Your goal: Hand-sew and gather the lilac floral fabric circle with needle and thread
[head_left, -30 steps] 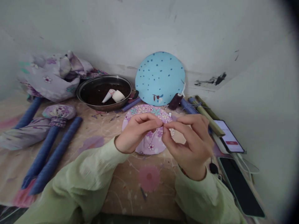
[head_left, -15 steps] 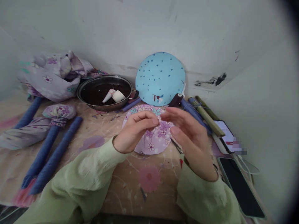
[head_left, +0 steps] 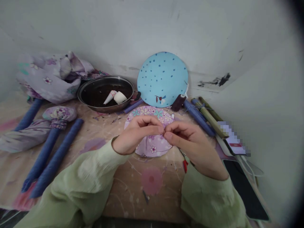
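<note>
My left hand is closed in a pinch, thumb against forefinger, over a round piece of flowered lilac cloth. Close against its fingertips, my right hand pinches too. Whatever lies between the fingertips is too small to make out. The cloth lies flat on the table below both hands, which cover part of it. By my right wrist shows a red-handled tool, mostly hidden under the hand and sleeve.
A blue dotted disc leans on the wall beside a dark thread spool. Leftward are a metal pan holding white cones, and blue wrapped sticks. Bamboo pieces and a phone are on the right.
My right hand has closed from spread fingers to a pinch, its fingertips coming to those of my left hand. The left hand has barely moved.
</note>
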Demonstrator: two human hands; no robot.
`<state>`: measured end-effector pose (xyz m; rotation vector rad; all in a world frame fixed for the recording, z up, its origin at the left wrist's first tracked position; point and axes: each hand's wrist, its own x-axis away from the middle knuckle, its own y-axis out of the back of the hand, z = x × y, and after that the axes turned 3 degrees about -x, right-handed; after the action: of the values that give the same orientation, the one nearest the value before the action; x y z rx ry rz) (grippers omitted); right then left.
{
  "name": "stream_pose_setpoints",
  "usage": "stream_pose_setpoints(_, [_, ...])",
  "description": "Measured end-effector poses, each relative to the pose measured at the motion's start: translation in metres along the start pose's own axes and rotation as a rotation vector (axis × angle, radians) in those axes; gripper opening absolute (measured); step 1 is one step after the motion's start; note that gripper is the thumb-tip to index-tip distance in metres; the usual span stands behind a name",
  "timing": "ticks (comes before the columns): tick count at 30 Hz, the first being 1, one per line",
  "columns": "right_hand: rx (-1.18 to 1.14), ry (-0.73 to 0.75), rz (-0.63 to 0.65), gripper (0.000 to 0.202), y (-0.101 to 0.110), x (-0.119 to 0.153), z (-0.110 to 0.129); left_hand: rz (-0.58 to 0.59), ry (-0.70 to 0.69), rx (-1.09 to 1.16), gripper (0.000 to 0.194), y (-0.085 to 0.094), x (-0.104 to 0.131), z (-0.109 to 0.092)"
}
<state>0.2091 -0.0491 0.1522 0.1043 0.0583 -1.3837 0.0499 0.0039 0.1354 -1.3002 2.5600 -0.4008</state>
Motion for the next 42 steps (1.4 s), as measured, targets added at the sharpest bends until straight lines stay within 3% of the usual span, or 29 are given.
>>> stream_pose_setpoints(15, [-0.097,0.058,-0.217,0.009,0.0038,0.0024,-0.0056,0.119,0.172,0.115,0.017,-0.0026,0.0006,-0.0015])
stream_pose_setpoints(31, [-0.207,0.033,-0.252,0.011,0.0051,-0.0015,-0.0037,0.157,0.235,0.179,0.018,-0.0058,0.0013,-0.0005])
stream_pose_setpoints(42, [-0.242,0.082,-0.206,0.014,0.0064,-0.0029,-0.0039,0.168,0.255,0.215,0.017,-0.0062,0.0005,0.0008])
